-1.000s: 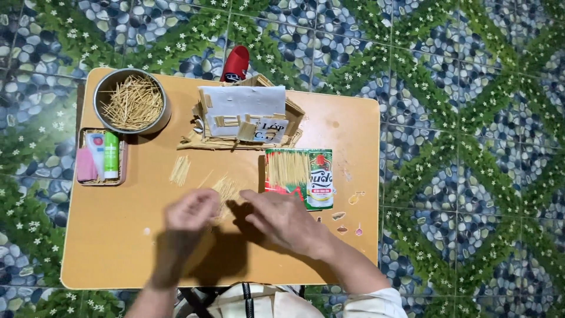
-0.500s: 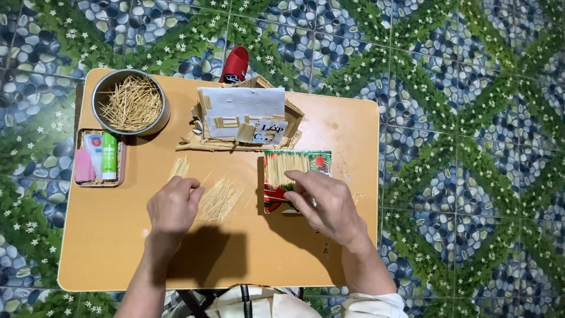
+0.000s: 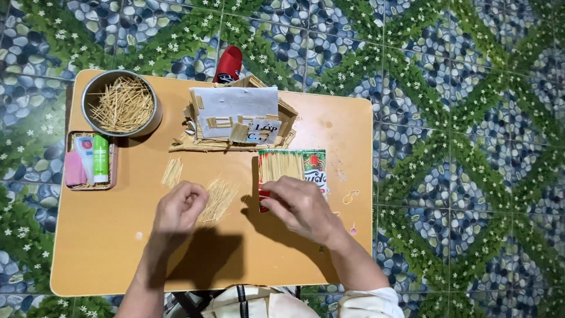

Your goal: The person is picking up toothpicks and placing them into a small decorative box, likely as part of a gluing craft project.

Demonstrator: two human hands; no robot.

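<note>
My left hand rests on the wooden table with its fingers curled at the edge of a loose pile of thin sticks; whether it pinches a stick I cannot tell. My right hand lies on the near end of a flat printed card, which carries a glued row of sticks. Behind them stands a small model house built of sticks and white paper.
A round metal bowl full of sticks sits at the far left corner. Beside it a small tray holds a green tube, a white tube and a pink item. A second small bundle of sticks lies nearby. A red object sits past the far edge.
My right hand moved from the loose sticks in the middle over to the printed card and settled on its near end. My left hand stayed by the stick pile.
</note>
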